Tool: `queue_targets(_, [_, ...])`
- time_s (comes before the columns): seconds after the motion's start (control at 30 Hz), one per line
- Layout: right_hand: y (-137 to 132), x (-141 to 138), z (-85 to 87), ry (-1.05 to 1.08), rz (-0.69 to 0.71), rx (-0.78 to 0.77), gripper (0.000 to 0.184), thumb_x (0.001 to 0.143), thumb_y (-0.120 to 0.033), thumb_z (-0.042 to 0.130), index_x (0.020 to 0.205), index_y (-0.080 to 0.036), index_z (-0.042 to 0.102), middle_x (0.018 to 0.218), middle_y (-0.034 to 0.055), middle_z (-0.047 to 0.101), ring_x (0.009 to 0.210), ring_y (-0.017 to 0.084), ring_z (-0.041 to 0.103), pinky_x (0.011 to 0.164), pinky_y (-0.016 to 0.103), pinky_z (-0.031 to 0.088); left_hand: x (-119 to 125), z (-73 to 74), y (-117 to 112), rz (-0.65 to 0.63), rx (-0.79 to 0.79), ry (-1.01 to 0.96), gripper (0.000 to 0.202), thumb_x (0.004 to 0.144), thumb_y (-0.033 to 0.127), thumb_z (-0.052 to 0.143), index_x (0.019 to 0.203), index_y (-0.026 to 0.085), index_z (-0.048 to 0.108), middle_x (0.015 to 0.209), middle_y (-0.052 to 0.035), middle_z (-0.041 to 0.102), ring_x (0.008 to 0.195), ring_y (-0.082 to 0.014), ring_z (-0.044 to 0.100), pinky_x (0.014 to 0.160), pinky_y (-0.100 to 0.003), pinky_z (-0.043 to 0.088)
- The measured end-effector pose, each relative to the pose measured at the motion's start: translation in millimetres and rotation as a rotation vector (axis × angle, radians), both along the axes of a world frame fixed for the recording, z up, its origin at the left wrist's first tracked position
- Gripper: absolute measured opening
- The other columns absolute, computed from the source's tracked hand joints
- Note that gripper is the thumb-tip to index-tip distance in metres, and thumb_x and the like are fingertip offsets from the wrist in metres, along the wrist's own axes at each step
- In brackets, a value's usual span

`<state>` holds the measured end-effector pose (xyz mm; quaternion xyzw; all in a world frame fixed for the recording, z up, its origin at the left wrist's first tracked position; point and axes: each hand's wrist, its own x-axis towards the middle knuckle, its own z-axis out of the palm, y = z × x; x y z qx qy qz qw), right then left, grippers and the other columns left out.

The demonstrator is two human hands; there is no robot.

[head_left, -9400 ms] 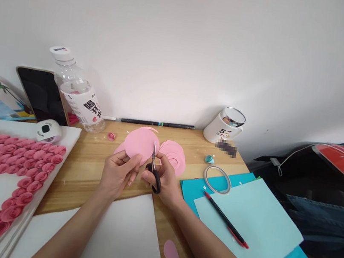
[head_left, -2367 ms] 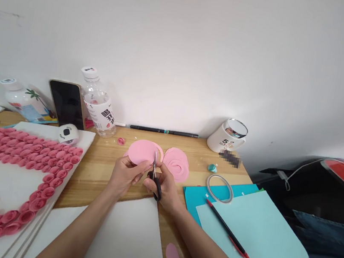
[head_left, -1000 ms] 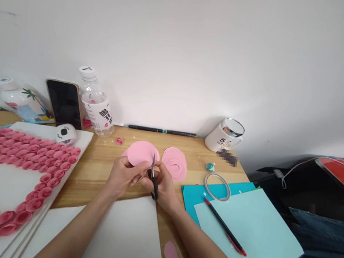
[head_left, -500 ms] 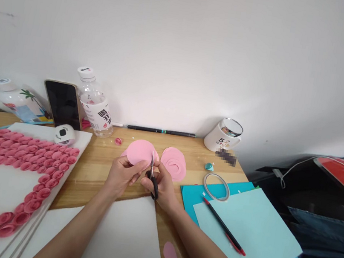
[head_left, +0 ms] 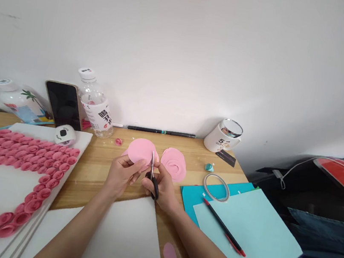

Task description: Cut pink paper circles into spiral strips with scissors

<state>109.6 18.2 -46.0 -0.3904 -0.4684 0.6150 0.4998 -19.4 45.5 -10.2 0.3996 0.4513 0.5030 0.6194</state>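
Note:
Between the thumb and fingers of my left hand (head_left: 123, 172) is a round pink paper disc (head_left: 140, 150), held up over the wooden table. My right hand (head_left: 163, 186) grips black-handled scissors (head_left: 153, 184), with the blades pointing up at the disc's right edge. Whether the blades are inside the paper I cannot tell. More pink paper shows just behind the disc's lower left. Right of the scissors lies a pink paper piece cut into a spiral (head_left: 173, 163). A small rolled pink paper flower (head_left: 118, 141) rests behind my left hand.
A white board with rows of pink paper roses (head_left: 34, 203) fills the left. Behind it stand a phone (head_left: 64, 104) and a bottle (head_left: 95, 109). Rightward are a mug (head_left: 222, 136), a tape roll (head_left: 216, 187), blue sheets (head_left: 249, 235) and a pen (head_left: 225, 227). White sheets (head_left: 126, 238) lie in front.
Almost nothing differs. The disc's upper edge sits very slightly higher, while both hands and the scissors stay in nearly the same place.

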Motion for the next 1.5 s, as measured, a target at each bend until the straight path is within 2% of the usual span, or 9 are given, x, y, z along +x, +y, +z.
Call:
queue_targets(0.33, [-1,-2,4.4,-0.014,-0.002,-0.071,0.052,0.063,-0.041,0.078,0.096,-0.021,0.043,0.052,-0.0101,0.051,0.039,0.006,0.041,0.041,0.018,0.032,-1,-0.3,1,-0.050,-0.008,-0.085,0.027,0.063,0.036,0.074,0.061,0.013,0.060,0.048,0.0038,0.058,0.029,-0.0048,0.044,0.027,-0.017,0.032])
queue_targets(0.47, [0,-2,3.7,0.008,-0.002,-0.058,0.055,0.061,-0.046,0.079,0.095,-0.022,0.042,0.058,-0.0072,0.056,0.042,0.007,0.044,0.042,0.019,0.031,-1,-1.1,0,-0.052,-0.018,-0.046,0.025,0.064,0.033,0.074,0.059,0.013,0.060,0.049,0.0032,0.059,0.029,-0.0049,0.044,0.026,-0.017,0.034])
queue_targets(0.67, [1,-2,8.1,0.057,-0.025,0.025,0.057,0.061,-0.050,0.079,0.094,-0.023,0.041,0.068,-0.0030,0.057,0.060,0.014,0.055,0.058,0.026,0.040,1,0.2,-2,-0.082,-0.010,-0.021,0.024,0.062,0.032,0.074,0.059,0.012,0.061,0.046,0.0028,0.058,0.028,-0.0058,0.045,0.026,-0.017,0.034])
queue_targets(0.83, [0,-3,12.6,0.077,-0.001,0.025,0.057,0.062,-0.053,0.077,0.093,-0.024,0.039,0.068,-0.0028,0.057,0.061,0.016,0.057,0.059,0.027,0.041,2,0.4,-2,-0.083,-0.002,-0.024,0.024,0.063,0.032,0.074,0.057,0.013,0.060,0.046,0.0028,0.058,0.029,-0.0058,0.045,0.027,-0.017,0.034])
queue_targets(1.13, [1,-1,7.7,0.076,-0.009,0.037,0.052,0.065,-0.043,0.077,0.097,-0.022,0.041,0.068,-0.0039,0.057,0.056,0.012,0.052,0.056,0.024,0.036,1,0.6,-1,-0.086,0.007,-0.018,0.024,0.064,0.032,0.073,0.059,0.012,0.061,0.048,0.0027,0.059,0.029,-0.0060,0.046,0.026,-0.018,0.034])
queue_targets(1.3, [1,0,10.1,0.036,-0.035,0.011,0.052,0.065,-0.047,0.076,0.095,-0.022,0.042,0.070,-0.0041,0.055,0.050,0.007,0.042,0.047,0.020,0.028,-1,0.3,-1,-0.073,0.002,-0.019,0.023,0.064,0.032,0.074,0.060,0.013,0.061,0.049,0.0031,0.059,0.029,-0.0058,0.046,0.027,-0.017,0.034])
queue_targets(1.5, [2,1,7.0,0.001,-0.038,0.019,0.050,0.067,-0.048,0.073,0.095,-0.022,0.041,0.065,-0.0060,0.053,0.047,0.006,0.037,0.044,0.019,0.025,0,1.6,-1,-0.065,-0.006,-0.016,0.025,0.063,0.033,0.074,0.059,0.013,0.060,0.049,0.0032,0.058,0.031,-0.0055,0.046,0.028,-0.017,0.034])
